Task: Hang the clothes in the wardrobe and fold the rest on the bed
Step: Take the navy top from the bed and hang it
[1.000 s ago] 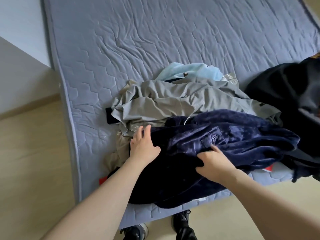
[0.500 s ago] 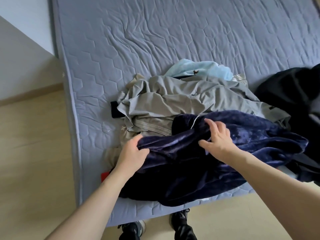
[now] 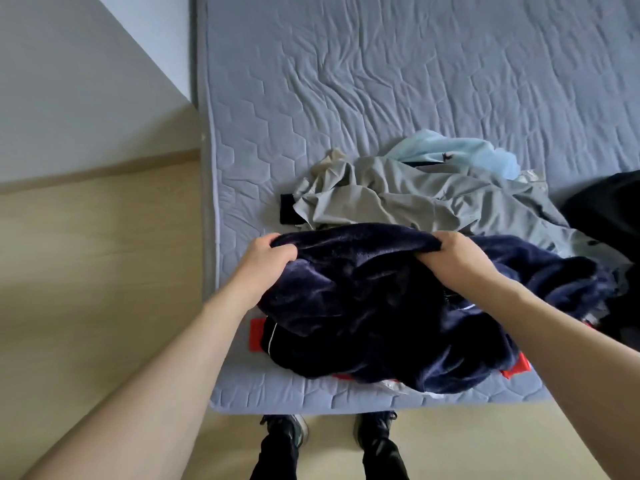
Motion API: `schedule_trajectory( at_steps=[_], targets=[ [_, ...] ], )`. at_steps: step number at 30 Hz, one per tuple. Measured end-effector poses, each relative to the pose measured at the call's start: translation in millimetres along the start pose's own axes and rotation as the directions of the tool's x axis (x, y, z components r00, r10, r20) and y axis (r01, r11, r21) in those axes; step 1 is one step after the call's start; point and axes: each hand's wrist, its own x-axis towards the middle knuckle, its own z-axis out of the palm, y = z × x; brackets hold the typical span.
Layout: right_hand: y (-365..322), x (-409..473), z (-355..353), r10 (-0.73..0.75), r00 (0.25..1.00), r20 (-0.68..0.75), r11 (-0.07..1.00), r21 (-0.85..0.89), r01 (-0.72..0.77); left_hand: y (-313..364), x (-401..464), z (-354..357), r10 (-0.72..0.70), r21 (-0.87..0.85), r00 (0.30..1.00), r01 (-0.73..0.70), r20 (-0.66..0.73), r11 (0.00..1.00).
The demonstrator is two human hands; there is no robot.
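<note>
A dark navy fleece garment [image 3: 374, 306] lies bunched at the near edge of the grey-blue quilted bed [image 3: 381, 81]. My left hand [image 3: 266, 261] grips its upper left edge and my right hand [image 3: 453, 258] grips the same edge further right, lifting it a little off the pile. Behind it lies a crumpled grey garment [image 3: 415, 199], with a light blue one [image 3: 453, 152] beyond that. A red item [image 3: 258, 334] sticks out from under the navy fleece.
A black garment [image 3: 609, 216] is heaped at the bed's right side. The far half of the mattress is bare quilt. A white wall [image 3: 69, 98] and pale wooden floor [image 3: 97, 254] lie to the left. My feet [image 3: 287, 431] stand at the bed's near edge.
Both hands went from resting on the navy fleece to closing on its upper edge and raising it. My view shifted so the bed sits further right.
</note>
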Motion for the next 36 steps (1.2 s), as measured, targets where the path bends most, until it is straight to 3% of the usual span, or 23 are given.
schedule_trajectory(
  at_steps=[3,6,9,12,13,14,15,16,17,18,20,22,24,26,29,32,34,36],
  targets=[
    [-40,-17,-23,-0.047,0.998,-0.034,0.992,0.115,0.051,31,-30,-26,-0.001,-0.223,1.000,-0.002,-0.013,0.975],
    [-92,-51,-64,-0.038,0.999,0.019,0.958,0.285,0.031,64,-70,-54,0.074,-0.419,0.997,-0.063,0.009,0.906],
    [-150,-102,-111,-0.059,0.996,0.066,0.910,0.414,0.026,89,-116,-92,0.153,-0.457,0.984,-0.176,-0.086,0.872],
    [-202,-145,-154,-0.074,0.993,0.089,0.882,0.471,0.023,103,-155,-128,0.158,-0.400,0.942,-0.273,-0.297,0.875],
    [-218,-161,-166,-0.086,0.993,0.082,0.866,0.499,0.034,105,-173,-141,0.178,-0.297,0.891,-0.319,-0.417,0.900],
    [-233,-172,-176,-0.100,0.992,0.076,0.852,0.522,0.046,105,-189,-151,0.239,-0.117,0.788,-0.364,-0.568,0.924],
    [-250,-185,-186,-0.122,0.990,0.068,0.838,0.541,0.066,104,-208,-160,0.356,0.078,0.641,-0.419,-0.680,0.905],
    [-265,-194,-193,-0.131,0.990,0.057,0.834,0.546,0.079,102,-229,-165,0.488,0.224,0.496,-0.499,-0.719,0.837],
    [-282,-202,-197,-0.123,0.991,0.051,0.827,0.558,0.074,100,-248,-166,0.588,0.275,0.455,-0.583,-0.668,0.764],
    [-297,-207,-200,-0.108,0.993,0.050,0.820,0.569,0.060,97,-267,-164,0.669,0.234,0.498,-0.678,-0.551,0.697],
    [-329,-215,-202,-0.115,0.991,0.074,0.778,0.627,0.043,89,-302,-151,0.742,0.110,0.642,-0.737,-0.191,0.667],
    [-355,-217,-197,-0.130,0.984,0.125,0.741,0.671,0.013,74,-313,-137,0.725,0.140,0.688,-0.718,-0.005,0.682],
    [-380,-222,-190,-0.142,0.974,0.175,0.737,0.676,-0.014,61,-314,-138,0.652,0.246,0.758,-0.627,-0.030,0.740],
    [-407,-228,-177,-0.164,0.963,0.213,0.741,0.671,-0.022,46,-310,-156,0.575,0.224,0.810,-0.542,-0.118,0.810],
    [-432,-222,-157,-0.159,0.956,0.249,0.735,0.676,-0.054,26,-308,-194,0.345,-0.146,0.857,-0.425,-0.384,0.893],
    [-450,-230,-135,-0.124,0.952,0.279,0.699,0.706,-0.117,13,-332,-241,0.105,-0.547,0.847,-0.426,-0.521,0.721],
    [-463,-243,-120,-0.157,0.935,0.319,0.648,0.747,-0.146,14,-353,-269,0.157,-0.616,0.837,-0.500,-0.524,0.608],
    [-476,-257,-99,-0.253,0.887,0.385,0.624,0.766,-0.154,15,-376,-299,0.208,-0.587,0.786,-0.583,-0.582,0.562]
  ],
)
